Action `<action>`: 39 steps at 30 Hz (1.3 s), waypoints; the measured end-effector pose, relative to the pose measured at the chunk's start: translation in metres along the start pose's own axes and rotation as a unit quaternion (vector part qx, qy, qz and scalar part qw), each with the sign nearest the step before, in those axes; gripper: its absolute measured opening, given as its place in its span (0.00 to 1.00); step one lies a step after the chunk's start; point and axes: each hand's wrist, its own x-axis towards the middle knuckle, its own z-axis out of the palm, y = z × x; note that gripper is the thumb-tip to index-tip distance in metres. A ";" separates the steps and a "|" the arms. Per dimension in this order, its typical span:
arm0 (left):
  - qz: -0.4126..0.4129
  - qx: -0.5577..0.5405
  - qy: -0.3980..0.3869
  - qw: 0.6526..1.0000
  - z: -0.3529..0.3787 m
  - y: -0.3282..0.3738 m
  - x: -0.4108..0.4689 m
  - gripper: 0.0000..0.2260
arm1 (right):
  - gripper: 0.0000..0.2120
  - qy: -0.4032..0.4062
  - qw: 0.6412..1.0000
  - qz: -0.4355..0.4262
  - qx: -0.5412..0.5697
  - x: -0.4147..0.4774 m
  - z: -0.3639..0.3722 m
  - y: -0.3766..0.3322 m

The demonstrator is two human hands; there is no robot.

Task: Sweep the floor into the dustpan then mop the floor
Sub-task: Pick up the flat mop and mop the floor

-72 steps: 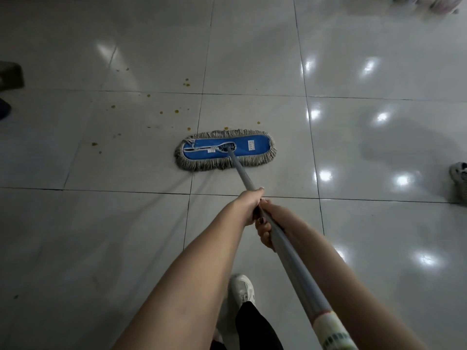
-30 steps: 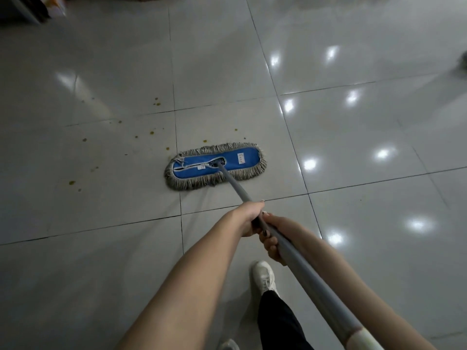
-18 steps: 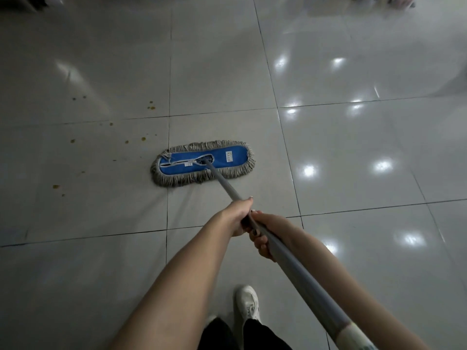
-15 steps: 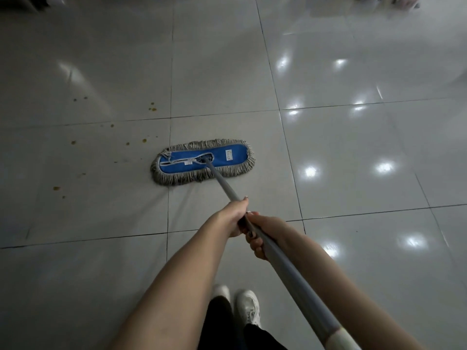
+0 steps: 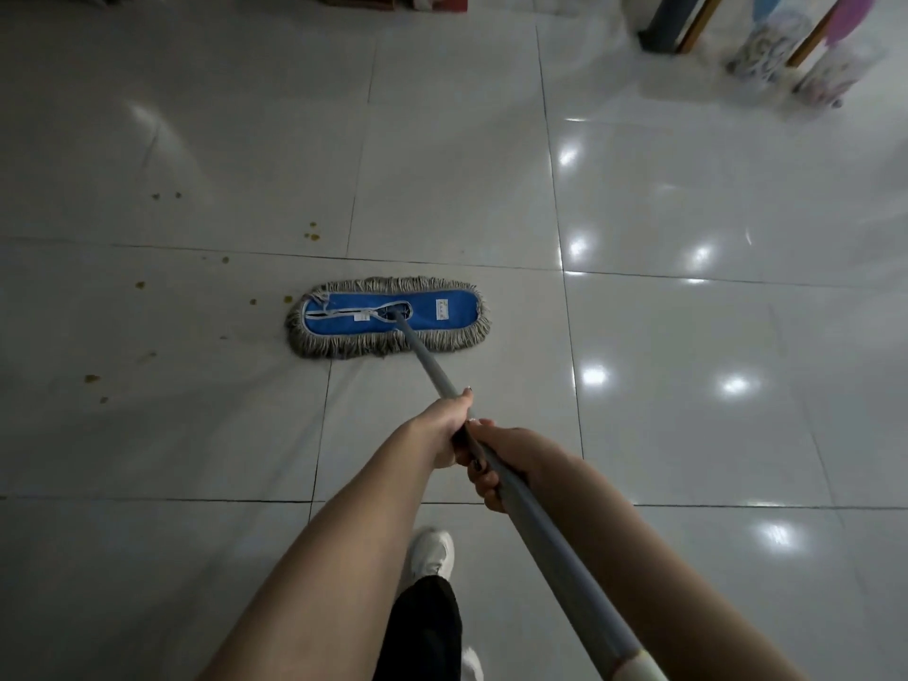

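As left hand (image 5: 443, 426), right hand (image 5: 506, 457) clasp handle (image 5: 551, 548), mop (image 5: 442, 314) flat on floor (image 5: 688, 435) (specks (image 5: 312, 233) beside)

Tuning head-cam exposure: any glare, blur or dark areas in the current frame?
Head view: bright ceiling-light glare spots on the glossy floor tiles at right; left side and bottom corners dim; the standing items at top right are smeared by motion blur; mop head, left hand and right hand on the mop handle are sharp; grout lines bow from wide-angle distortion.

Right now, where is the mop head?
In the head view, the mop head lies flat on the floor left of centre, ahead of the left hand and right hand gripping its handle, with brown spots close on its left.
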 end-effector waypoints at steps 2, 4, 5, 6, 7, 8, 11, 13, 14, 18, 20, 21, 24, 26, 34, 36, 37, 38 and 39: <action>0.003 -0.002 -0.002 1.000 -0.007 0.022 0.001 0.20 | 0.22 0.003 1.000 0.003 -0.012 0.003 0.006 -0.023; 0.004 -0.001 -0.004 1.000 -0.008 0.040 0.003 0.19 | 0.23 0.006 1.000 0.007 -0.014 0.004 0.007 -0.042; 0.004 -0.004 -0.005 1.000 -0.008 0.047 0.004 0.19 | 0.23 0.005 1.000 0.009 -0.014 0.003 0.006 -0.050; 0.006 -0.009 -0.007 1.000 -0.005 0.056 0.005 0.19 | 0.23 0.003 1.000 0.010 -0.015 0.003 0.003 -0.059; 0.008 -0.011 -0.005 1.000 -0.003 0.061 0.006 0.18 | 0.23 0.005 1.000 0.013 -0.017 0.002 0.000 -0.065; 0.007 -0.011 -0.004 1.000 0.001 0.066 0.008 0.18 | 0.23 0.008 1.000 0.016 -0.024 0.001 -0.004 -0.070; 0.002 -0.018 -0.011 1.000 0.013 0.080 0.013 0.17 | 0.23 0.020 0.998 0.013 -0.061 -0.001 -0.019 -0.087; -0.004 -0.025 -0.012 1.000 0.023 0.090 0.016 0.16 | 0.23 0.027 0.996 0.012 -0.081 -0.004 -0.031 -0.099; -0.006 -0.026 -0.014 1.000 0.031 0.096 0.018 0.15 | 0.22 0.025 0.996 0.016 -0.087 -0.007 -0.040 -0.107; 0.004 -0.023 -0.010 1.000 0.073 0.125 0.026 0.16 | 0.21 0.012 0.992 0.014 -0.126 -0.017 -0.088 -0.142; 0.015 -0.006 0.009 1.000 0.096 0.144 0.032 0.15 | 0.20 0.004 0.992 0.009 -0.128 -0.021 -0.115 -0.162; 0.020 -0.008 0.020 1.000 0.111 0.151 0.036 0.14 | 0.20 -0.001 0.990 0.009 -0.139 -0.024 -0.132 -0.172; 0.039 -0.039 0.043 0.998 0.150 0.170 0.045 0.12 | 0.18 -0.019 0.984 0.013 -0.178 -0.028 -0.173 -0.198; 0.050 -0.073 0.045 0.995 0.173 0.178 0.052 0.12 | 0.18 -0.027 0.979 0.019 -0.200 -0.026 -0.200 -0.214; 0.077 -0.156 0.046 0.984 0.220 0.224 0.062 0.13 | 0.17 -0.074 0.969 0.019 -0.237 -0.020 -0.256 -0.280; 0.090 -0.173 0.034 0.980 0.225 0.241 0.067 0.11 | 0.17 -0.088 0.965 0.022 -0.245 -0.021 -0.264 -0.304; 0.097 -0.184 0.024 0.978 0.227 0.249 0.070 0.11 | 0.18 -0.092 0.963 0.033 -0.250 -0.021 -0.269 -0.316; 0.106 -0.200 0.016 0.974 0.231 0.261 0.073 0.12 | 0.18 -0.093 0.962 0.048 -0.252 -0.021 -0.275 -0.331; 0.112 -0.216 0.011 0.970 0.233 0.270 0.077 0.13 | 0.18 -0.093 0.962 0.065 -0.248 -0.022 -0.280 -0.342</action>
